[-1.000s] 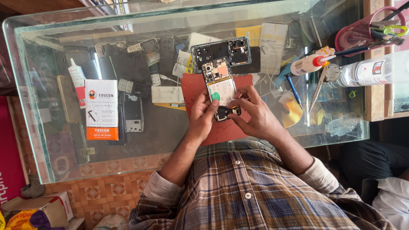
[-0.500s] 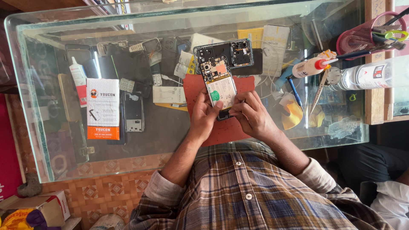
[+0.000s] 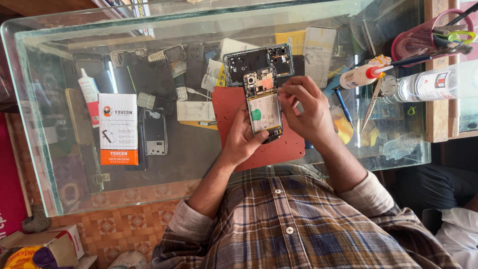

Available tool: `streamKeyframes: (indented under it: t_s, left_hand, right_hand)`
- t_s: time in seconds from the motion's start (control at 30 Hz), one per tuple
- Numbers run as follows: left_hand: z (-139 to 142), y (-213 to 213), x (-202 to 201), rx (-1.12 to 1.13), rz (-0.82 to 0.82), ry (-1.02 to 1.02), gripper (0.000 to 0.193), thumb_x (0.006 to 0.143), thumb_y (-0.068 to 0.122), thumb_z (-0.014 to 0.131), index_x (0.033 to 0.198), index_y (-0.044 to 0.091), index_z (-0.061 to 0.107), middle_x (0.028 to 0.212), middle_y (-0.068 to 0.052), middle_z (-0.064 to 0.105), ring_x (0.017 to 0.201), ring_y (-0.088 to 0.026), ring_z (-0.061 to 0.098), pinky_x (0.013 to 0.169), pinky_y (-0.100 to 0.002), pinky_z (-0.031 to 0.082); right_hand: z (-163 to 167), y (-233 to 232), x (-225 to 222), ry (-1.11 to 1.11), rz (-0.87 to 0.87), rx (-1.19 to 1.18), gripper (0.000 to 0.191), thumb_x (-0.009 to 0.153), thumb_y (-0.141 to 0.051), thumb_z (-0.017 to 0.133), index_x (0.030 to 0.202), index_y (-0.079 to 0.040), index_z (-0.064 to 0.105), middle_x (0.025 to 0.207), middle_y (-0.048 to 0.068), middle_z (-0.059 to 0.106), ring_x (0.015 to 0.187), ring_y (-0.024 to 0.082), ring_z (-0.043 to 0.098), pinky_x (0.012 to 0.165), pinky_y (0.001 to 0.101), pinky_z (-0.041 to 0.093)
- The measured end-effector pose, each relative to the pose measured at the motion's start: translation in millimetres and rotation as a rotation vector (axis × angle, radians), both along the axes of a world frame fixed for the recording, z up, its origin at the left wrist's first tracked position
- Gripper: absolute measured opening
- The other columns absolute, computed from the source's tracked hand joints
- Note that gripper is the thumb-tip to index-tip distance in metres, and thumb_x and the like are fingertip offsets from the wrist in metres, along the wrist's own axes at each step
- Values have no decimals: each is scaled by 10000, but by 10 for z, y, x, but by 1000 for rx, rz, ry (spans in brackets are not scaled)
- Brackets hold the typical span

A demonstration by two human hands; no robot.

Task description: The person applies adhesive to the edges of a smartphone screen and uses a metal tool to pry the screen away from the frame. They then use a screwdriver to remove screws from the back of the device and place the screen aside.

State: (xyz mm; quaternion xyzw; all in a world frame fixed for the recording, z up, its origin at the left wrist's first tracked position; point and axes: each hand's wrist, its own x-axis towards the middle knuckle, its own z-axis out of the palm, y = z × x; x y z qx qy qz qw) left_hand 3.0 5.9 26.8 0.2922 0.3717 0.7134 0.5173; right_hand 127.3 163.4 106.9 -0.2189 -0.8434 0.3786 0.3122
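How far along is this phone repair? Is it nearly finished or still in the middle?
About midway, I'd guess. Done: the back cover is off and lies on the glass table above the red mat. In hand: the left hand holds the opened phone, battery and boards exposed, while the right hand touches its upper edge. Left: closing it; the cover is not yet back on.

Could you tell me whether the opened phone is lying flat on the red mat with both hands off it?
No, the left hand holds the opened phone above the red mat while the right hand touches its side.
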Motion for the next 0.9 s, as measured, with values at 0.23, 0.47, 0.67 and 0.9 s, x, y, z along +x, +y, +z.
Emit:
streamKeyframes:
  t_s: [0.23,0.47,0.67,0.9]
  left_hand:
    - [-98,-5,28,-25,-21,-56,725,1043,15,601,1625,30,167,1464,-174,532,1359,-212,563,1151,-414,496]
    - [-125,-40,23,-25,-56,13,694,1042,-20,579,1622,24,199,1418,-180,580,1333,-214,585,1138,-415,502]
    - [-92,-35,-8,-70,-26,-19,672,1021,-32,577,1589,30,223,1440,-170,562,1342,-211,577,1137,-398,500]
    - [-137,-4,-53,-83,114,-340,596,1010,-50,549,1543,34,295,1442,-147,534,1328,-229,581,1110,-412,514]
  right_hand:
    - [47,107,-78,-97,59,-88,108,930,40,728,1033,21,701,1061,114,663,858,205,729,720,291,601]
    - [-73,295,-29,-162,174,-458,134,919,90,672,987,31,572,926,66,596,809,117,673,668,265,590]
    - [-194,283,-19,-46,222,-677,120,975,66,626,1025,-2,541,963,38,584,876,79,637,727,255,560]
    - [13,38,120,-36,236,-225,236,874,-1,706,1100,19,644,1122,119,617,947,181,650,778,337,542]
